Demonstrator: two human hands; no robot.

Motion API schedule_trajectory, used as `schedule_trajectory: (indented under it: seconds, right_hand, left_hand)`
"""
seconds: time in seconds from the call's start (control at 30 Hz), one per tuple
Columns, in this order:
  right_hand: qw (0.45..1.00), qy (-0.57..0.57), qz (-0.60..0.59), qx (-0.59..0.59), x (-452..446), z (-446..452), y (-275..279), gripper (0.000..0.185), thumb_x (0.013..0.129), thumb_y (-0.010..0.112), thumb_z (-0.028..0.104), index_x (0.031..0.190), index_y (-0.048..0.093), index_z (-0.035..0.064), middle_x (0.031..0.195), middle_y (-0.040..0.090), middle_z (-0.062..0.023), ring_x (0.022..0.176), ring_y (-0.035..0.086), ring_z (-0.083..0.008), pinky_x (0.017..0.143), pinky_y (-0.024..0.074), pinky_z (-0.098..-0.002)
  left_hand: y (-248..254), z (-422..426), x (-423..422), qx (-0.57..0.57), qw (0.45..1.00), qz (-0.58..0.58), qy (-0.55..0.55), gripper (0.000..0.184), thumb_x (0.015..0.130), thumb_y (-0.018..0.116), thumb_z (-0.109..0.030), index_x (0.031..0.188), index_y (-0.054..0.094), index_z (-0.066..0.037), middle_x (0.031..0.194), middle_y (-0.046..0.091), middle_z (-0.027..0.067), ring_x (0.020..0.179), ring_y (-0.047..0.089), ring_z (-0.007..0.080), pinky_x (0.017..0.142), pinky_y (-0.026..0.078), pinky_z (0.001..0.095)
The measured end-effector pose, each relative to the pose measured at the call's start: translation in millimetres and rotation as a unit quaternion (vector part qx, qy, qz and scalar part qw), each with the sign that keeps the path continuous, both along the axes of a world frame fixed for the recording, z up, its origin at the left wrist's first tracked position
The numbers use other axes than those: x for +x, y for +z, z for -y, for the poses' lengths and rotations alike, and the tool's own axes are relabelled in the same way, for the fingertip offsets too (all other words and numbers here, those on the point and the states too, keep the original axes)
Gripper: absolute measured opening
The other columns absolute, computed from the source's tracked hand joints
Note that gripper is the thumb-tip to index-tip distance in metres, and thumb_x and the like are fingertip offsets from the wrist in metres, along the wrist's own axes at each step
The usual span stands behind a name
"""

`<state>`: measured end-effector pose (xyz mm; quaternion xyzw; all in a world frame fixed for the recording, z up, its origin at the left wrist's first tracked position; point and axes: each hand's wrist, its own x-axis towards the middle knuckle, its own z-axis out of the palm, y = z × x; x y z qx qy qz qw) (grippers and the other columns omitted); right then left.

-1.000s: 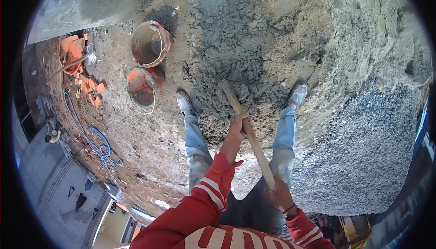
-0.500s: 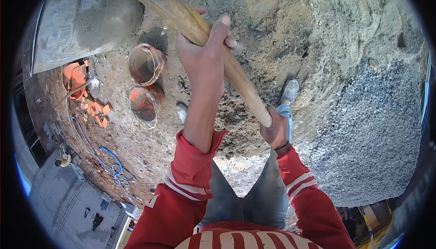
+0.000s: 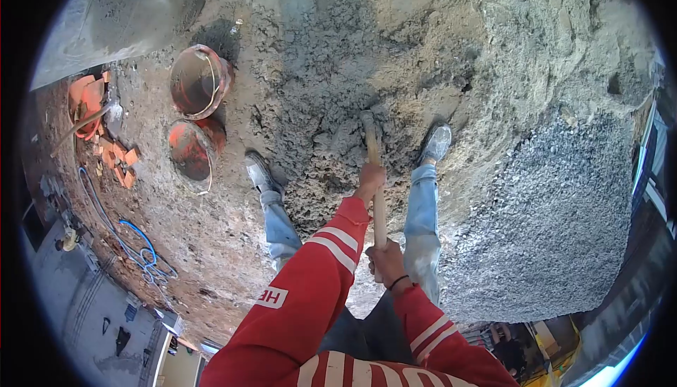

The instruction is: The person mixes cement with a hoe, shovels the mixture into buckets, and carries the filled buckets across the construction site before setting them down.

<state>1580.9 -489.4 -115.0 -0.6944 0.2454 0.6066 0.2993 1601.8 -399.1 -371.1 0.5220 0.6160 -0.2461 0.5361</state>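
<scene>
On the far left, broken orange-red pieces [image 3: 118,153] lay in a heap on the bare ground. To their right stood two buckets, the upper bucket [image 3: 197,82] with its pale bail across the mouth and the lower bucket [image 3: 189,150] just beside it. Next came the left shoe [image 3: 261,171], planted at the edge of a grey, lumpy mix [image 3: 321,122] that spread between the feet and beyond them.

The wooden handle [image 3: 379,221] rose out of this mix, nearer the right foot than the left. Its long axis ran almost straight away from the body, the far end leaning slightly left; whatever head it carried was out of sight in the mix. The left hand [image 3: 371,175] was the nearer to that buried end: its grip was closed around the shaft, with a bare length of wood beyond it. The right hand [image 3: 387,263] sat closer to the body, its grip wrapped round the butt end, fingers curled in. A bare stretch of shaft separated the two hands, both in line with it.

Farther right, the right shoe [image 3: 436,142] stood beside the mix, and a pile of gravel [image 3: 550,225] filled the right side.
</scene>
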Motion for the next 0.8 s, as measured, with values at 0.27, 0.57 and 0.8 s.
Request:
schedule_trajectory:
  seconds: [0.27,0.57,0.8]
  right_hand:
    - [0.897,0.407,0.139,0.099,54,106,148,0.026,0.075,0.071,0.018,0.093,0.061,0.0020,0.069,0.064,-0.0182,0.058,0.064,-0.0330,0.054,0.0499,-0.0388]
    - [0.824,0.448,0.297,0.178,82,135,22,0.019,0.065,0.064,0.010,0.080,0.053,0.0074,0.063,0.057,-0.0151,0.062,0.060,-0.0396,0.057,0.0481,-0.0434]
    - [0.752,0.403,0.418,0.311,25,-166,17,0.034,0.069,0.071,0.009,0.096,0.051,0.0094,0.067,0.061,-0.0140,0.064,0.062,-0.0377,0.059,0.0484,-0.0471]
  left_hand:
    - [152,-1,-43,-0.256,0.781,0.059,0.566,0.017,0.079,0.070,-0.009,0.084,0.054,-0.003,0.068,0.055,0.0077,0.055,0.056,0.0204,0.050,0.049,0.0369]
    - [285,-74,-25,0.000,0.753,0.210,0.624,0.020,0.081,0.067,0.001,0.085,0.049,-0.007,0.064,0.047,0.0029,0.052,0.048,0.0163,0.053,0.045,0.0334]
    - [347,-298,-17,0.267,0.765,0.425,0.404,0.020,0.091,0.062,-0.006,0.104,0.048,0.000,0.071,0.054,0.0059,0.047,0.050,0.0118,0.044,0.043,0.0277]
